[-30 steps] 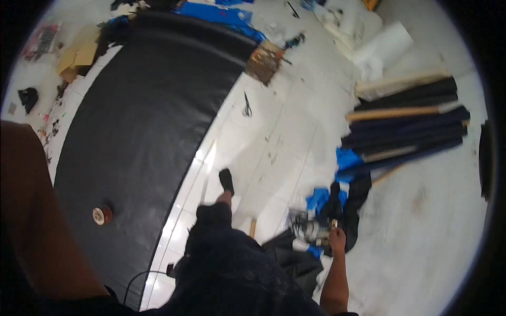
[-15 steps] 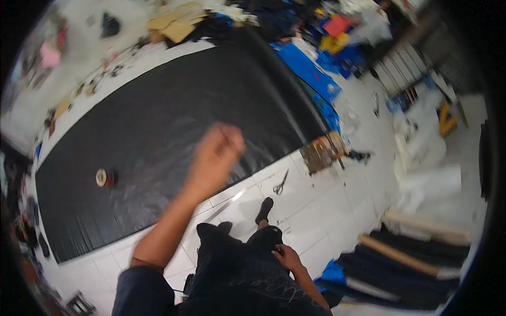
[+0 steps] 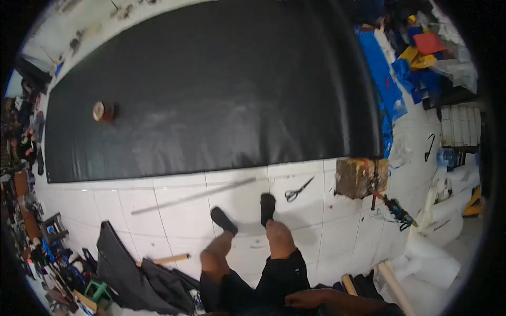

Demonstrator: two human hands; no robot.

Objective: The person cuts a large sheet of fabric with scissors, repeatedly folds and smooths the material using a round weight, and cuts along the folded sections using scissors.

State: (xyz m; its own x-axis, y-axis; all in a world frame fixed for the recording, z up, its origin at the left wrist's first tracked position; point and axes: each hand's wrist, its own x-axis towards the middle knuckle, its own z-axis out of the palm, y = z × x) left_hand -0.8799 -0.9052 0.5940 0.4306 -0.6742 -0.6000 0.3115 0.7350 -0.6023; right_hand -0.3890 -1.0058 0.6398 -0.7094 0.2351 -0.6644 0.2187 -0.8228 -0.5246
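My right hand [image 3: 304,299] is low at the bottom edge, beside the thigh of my dark shorts. Its fingers look curled; whatever may be in them is hidden. My left hand is out of view. In front of my feet a wide black sheet [image 3: 211,95] lies spread on the white tiled floor, with a thick rolled part at its right end. On the sheet's left part stands a small round can-like container [image 3: 104,111] with a pale top. Between the sheet and my feet lie black-handled scissors [image 3: 299,190] and a long flat metal ruler [image 3: 192,196].
A worn brown block [image 3: 354,178] sits at the sheet's right corner, a cord-wrapped tool [image 3: 396,211] beside it. Dark fabric [image 3: 137,274] lies at lower left near a green stool [image 3: 98,293]. White rolls [image 3: 435,260] are on the right. Colourful scraps [image 3: 428,45] pile up at upper right.
My left hand, raised over the black sheet before, has dropped out of view. The camera has tilted and turned, bringing my feet, scissors and ruler into fuller view. My right hand stays near my thigh.
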